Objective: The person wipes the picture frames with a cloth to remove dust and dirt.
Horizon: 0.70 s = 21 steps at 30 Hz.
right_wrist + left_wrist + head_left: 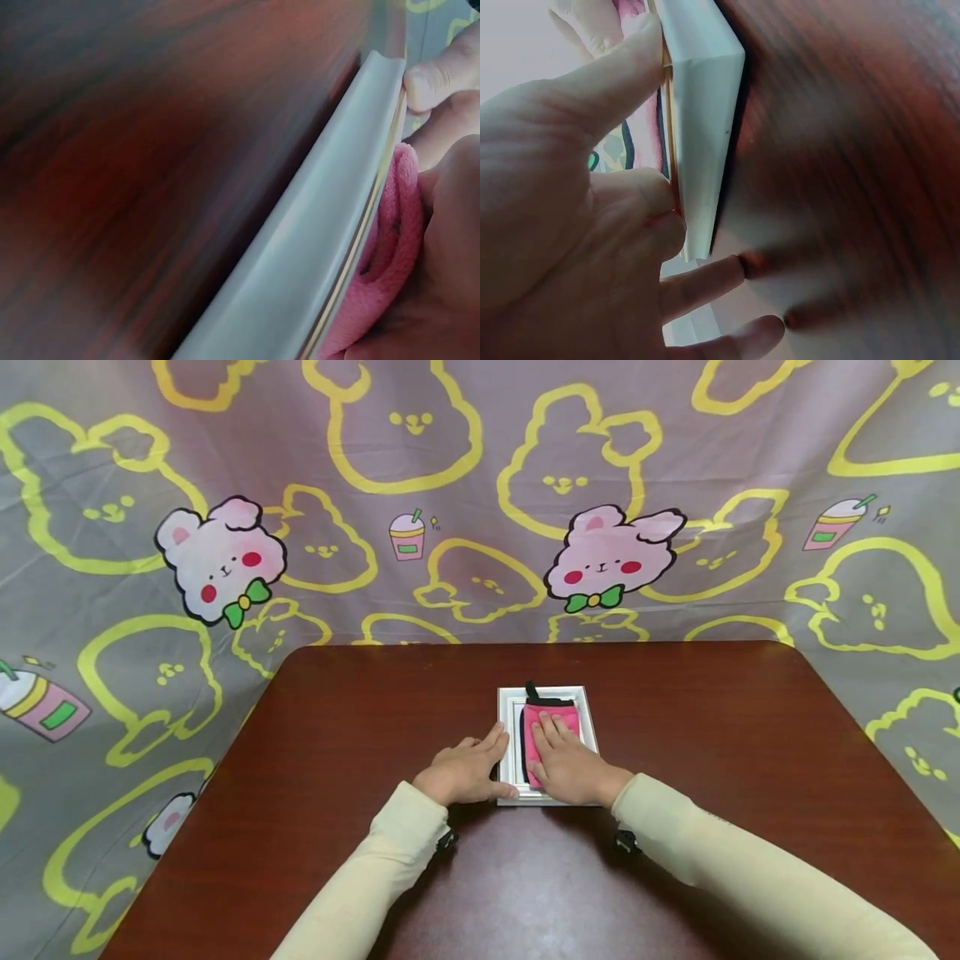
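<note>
A white picture frame lies on the table, with a folded pink cloth on top of it. The cloth has black edging and a black loop at its far end. My right hand presses the cloth against the frame with its fingers laid out straight. At the frame's left side, my left hand rests with its thumb and fingers spread, touching the rim. In the left wrist view, the left thumb lies on the frame's edge, and two fingertips reach down to the table. The frame's middle is mostly hidden under the cloth.
The dark red-brown wooden table has rounded far corners. Behind it and at both sides hangs a grey-pink curtain printed with yellow outlines and cartoon animals. A small black device sits under the right wrist.
</note>
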Each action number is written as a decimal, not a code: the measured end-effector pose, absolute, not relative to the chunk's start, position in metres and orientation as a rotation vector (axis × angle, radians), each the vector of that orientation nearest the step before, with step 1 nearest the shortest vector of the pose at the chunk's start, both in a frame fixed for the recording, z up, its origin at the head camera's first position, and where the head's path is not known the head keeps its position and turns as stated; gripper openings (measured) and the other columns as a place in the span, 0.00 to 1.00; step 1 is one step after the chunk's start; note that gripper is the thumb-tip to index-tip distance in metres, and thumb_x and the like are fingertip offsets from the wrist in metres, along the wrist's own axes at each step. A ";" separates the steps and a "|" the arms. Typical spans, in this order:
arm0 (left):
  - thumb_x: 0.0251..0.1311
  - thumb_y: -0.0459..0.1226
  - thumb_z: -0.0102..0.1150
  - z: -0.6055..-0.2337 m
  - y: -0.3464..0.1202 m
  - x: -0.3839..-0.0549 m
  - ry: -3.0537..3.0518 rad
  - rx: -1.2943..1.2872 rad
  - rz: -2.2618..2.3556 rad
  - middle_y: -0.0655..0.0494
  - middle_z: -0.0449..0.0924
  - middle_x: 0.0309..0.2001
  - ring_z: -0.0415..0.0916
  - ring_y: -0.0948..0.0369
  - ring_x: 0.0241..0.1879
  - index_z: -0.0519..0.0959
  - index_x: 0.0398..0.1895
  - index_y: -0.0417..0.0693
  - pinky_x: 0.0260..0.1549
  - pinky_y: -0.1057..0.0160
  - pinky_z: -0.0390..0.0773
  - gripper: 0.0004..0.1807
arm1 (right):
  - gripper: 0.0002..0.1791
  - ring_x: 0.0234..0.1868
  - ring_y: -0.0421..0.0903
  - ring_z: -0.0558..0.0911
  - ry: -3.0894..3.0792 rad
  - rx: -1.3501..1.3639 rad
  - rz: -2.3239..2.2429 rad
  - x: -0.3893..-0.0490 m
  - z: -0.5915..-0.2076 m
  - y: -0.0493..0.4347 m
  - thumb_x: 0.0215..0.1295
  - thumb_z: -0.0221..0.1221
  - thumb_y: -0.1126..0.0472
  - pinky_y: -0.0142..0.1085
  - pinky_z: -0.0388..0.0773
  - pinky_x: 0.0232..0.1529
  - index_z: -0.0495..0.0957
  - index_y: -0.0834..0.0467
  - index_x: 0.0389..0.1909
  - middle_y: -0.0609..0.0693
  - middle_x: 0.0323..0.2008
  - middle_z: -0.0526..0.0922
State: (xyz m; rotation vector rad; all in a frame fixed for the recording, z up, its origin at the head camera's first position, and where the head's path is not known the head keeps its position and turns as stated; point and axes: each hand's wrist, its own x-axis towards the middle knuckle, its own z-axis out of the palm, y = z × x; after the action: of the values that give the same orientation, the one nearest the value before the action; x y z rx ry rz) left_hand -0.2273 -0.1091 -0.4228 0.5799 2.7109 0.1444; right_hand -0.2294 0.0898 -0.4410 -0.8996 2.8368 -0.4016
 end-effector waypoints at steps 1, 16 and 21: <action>0.61 0.65 0.55 -0.423 -0.109 -0.227 2.711 0.582 0.146 0.61 0.41 0.82 0.58 0.50 0.75 0.50 0.80 0.57 0.62 0.43 0.71 0.49 | 0.34 0.77 0.71 0.47 2.838 -0.902 -0.388 -0.230 -0.442 0.088 0.76 0.44 0.57 0.59 0.47 0.77 0.52 0.79 0.71 0.77 0.74 0.49; 0.61 0.63 0.57 -0.420 -0.111 -0.226 2.720 0.595 0.152 0.59 0.42 0.82 0.59 0.50 0.75 0.51 0.80 0.55 0.62 0.43 0.71 0.49 | 0.36 0.79 0.68 0.45 2.823 -0.888 -0.316 -0.245 -0.437 0.078 0.77 0.43 0.54 0.56 0.46 0.78 0.50 0.77 0.73 0.74 0.76 0.46; 0.61 0.63 0.57 -0.421 -0.110 -0.226 2.707 0.591 0.177 0.60 0.42 0.82 0.57 0.49 0.75 0.51 0.80 0.56 0.63 0.42 0.70 0.49 | 0.36 0.78 0.69 0.45 2.833 -0.850 -0.304 -0.253 -0.437 0.080 0.77 0.43 0.53 0.56 0.47 0.78 0.50 0.75 0.74 0.73 0.76 0.45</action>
State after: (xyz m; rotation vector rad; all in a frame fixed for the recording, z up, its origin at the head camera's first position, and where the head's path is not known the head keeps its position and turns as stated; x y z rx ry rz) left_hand -0.2261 -0.1100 -0.4208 0.5913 2.7075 0.1771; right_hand -0.2530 0.0796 -0.4370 -0.8498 2.8326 -0.3036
